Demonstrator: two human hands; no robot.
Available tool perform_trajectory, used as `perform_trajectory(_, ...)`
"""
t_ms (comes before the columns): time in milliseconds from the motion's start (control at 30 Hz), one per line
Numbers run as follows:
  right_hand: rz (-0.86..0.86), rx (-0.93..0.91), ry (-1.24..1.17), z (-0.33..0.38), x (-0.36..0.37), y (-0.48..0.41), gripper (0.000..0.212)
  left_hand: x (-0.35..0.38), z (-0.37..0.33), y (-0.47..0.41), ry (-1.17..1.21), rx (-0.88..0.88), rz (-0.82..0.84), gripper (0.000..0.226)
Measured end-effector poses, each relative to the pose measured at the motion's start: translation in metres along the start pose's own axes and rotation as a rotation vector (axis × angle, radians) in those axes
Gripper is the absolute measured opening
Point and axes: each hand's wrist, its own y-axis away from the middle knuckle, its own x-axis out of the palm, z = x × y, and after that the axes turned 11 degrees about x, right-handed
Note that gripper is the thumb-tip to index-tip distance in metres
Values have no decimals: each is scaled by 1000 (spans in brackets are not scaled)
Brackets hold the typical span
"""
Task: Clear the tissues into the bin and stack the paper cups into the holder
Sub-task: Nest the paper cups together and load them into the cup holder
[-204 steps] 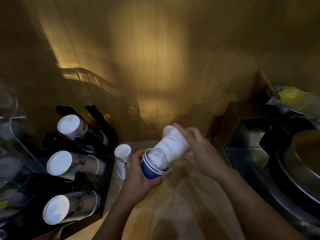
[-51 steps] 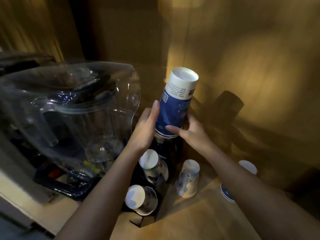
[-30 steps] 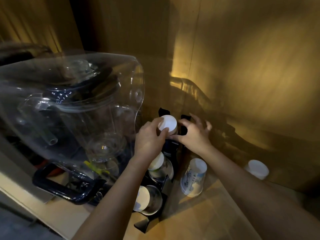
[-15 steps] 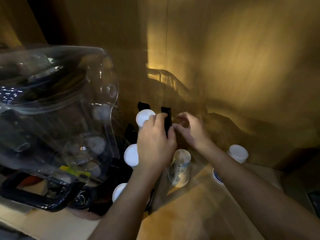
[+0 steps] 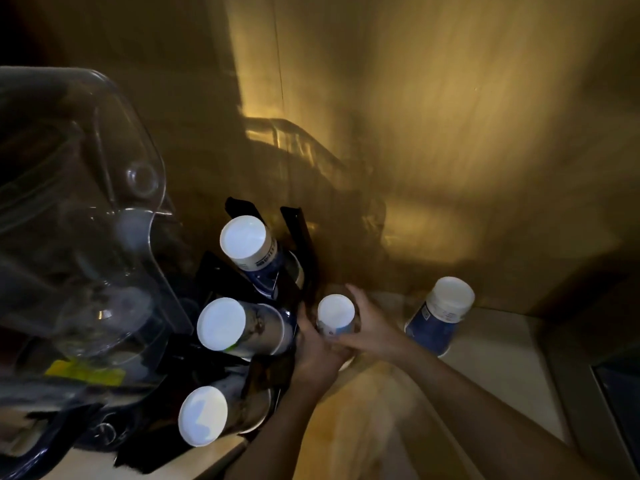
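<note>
A black cup holder point(image 5: 298, 230) stands left of centre with three slanted slots. Each slot carries a stack of paper cups with its white bottom towards me: top point(image 5: 247, 244), middle point(image 5: 235, 325), bottom point(image 5: 207, 415). Just right of the holder an upside-down white paper cup point(image 5: 336, 315) stands on the wooden counter. My left hand point(image 5: 317, 351) and my right hand point(image 5: 369, 327) both wrap around its lower part. Further right stands an upside-down blue and white stack of cups point(image 5: 440, 315), untouched. No tissues or bin are in sight.
A large clear plastic jug point(image 5: 79, 244) fills the left side, close against the holder. A wooden wall point(image 5: 450, 133) rises behind the counter. A dark appliance edge point(image 5: 616, 393) shows at the far right.
The blue cup stack went into the holder's top slot. Both hands then came down off the holder and closed around the single upturned cup beside it. The camera swung right.
</note>
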Motion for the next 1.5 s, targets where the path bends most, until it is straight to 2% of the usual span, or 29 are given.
perform_trajectory(100, -62, -47, 1, -4, 10, -3, 81, 5, 9, -9, 6, -26, -51, 105)
perform_trajectory(267, -141, -31, 121, 0, 14, -5, 76, 9, 21, -15, 29, -34, -69, 85)
perform_trajectory(567, -253, -112, 341, 9, 7, 3, 70, 6, 18, -10, 1, 67, -72, 82)
perform_trajectory(633, -281, -116, 348, 18, -1, 8, 70, 5, 13, -10, -26, 115, -65, 84)
perform_trajectory(800, -364, -174, 363, 46, -25, 32, 68, -1, -19, -2, -103, 297, -85, 73)
perform_trajectory(933, -396, -163, 241, 70, -47, 63, 72, -13, -56, 10, -201, 504, -54, 67)
perform_trajectory(1000, -427, -225, 190, 81, -58, 81, 73, -21, -76, 18, -304, 599, -47, 68)
perform_trajectory(1200, -501, -341, 192, 120, -70, 123, 75, -48, -122, 46, -352, 708, -111, 68)
perform_trajectory(1500, -525, -577, 219, 184, -48, 155, 79, -109, -150, 87, -292, 831, -332, 58)
